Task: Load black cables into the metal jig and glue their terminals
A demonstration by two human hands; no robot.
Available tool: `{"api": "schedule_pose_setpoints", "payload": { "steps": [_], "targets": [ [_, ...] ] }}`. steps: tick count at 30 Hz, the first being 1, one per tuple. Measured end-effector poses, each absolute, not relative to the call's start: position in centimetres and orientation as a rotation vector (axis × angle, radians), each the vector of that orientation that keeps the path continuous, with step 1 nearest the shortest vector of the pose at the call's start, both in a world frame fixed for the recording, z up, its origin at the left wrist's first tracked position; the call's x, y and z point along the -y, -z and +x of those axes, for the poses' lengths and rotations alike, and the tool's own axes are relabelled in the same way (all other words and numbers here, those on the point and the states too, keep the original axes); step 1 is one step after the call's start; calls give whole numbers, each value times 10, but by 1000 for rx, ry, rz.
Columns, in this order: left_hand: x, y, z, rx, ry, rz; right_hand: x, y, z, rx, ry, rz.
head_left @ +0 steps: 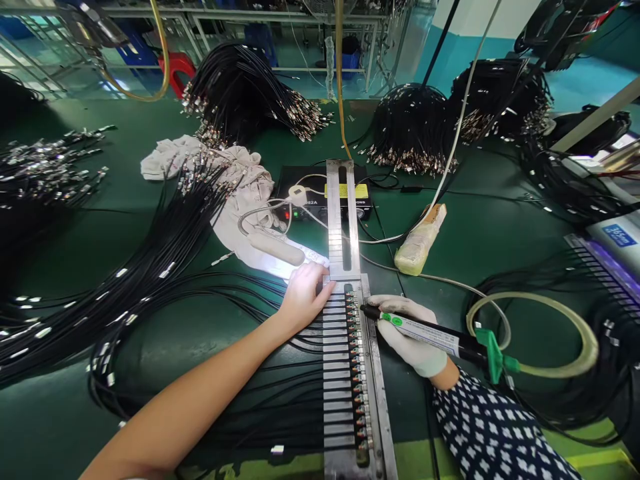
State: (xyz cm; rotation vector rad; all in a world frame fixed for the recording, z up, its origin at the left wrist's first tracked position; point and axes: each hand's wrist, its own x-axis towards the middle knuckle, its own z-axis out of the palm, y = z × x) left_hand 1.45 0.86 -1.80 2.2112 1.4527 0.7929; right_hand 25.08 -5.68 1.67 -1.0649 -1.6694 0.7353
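A long metal fixture (345, 220) lies lengthwise on the green bench, with several black cables (280, 393) clamped in its slots, their connector ends in a row. My left hand (305, 293), bare, rests on the fixture's upper left edge, fingers curled against the metal and brightly lit. My right hand (413, 337), in a white glove, grips a pen-shaped dispenser (430, 333) with a green fitting and a yellowish hose (550, 313). Its black tip touches the row of connectors (356, 347) near the top.
Loose black cables (125, 287) fan out to the left over the bench. Bundles of cables with metal ends (250, 93) (415, 133) lie at the back. A white cloth (220, 173), a black controller box (320, 193), a taped block (420, 240) and a machine (610, 260) at right surround the fixture.
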Motion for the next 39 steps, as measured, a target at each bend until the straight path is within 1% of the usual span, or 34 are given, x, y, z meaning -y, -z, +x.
{"api": "schedule_pose_setpoints", "payload": {
  "steps": [11, 21, 39],
  "targets": [
    [-9, 15, 14, -1461, -787, 2234, 78, -25, 254, 1710, -697, -1075],
    [-9, 15, 14, -1463, -777, 2239, 74, -23, 252, 1740, -738, -1095],
    [-9, 14, 14, -1472, -763, 2227, 75, -22, 252, 1734, -694, -1074]
  ]
}}
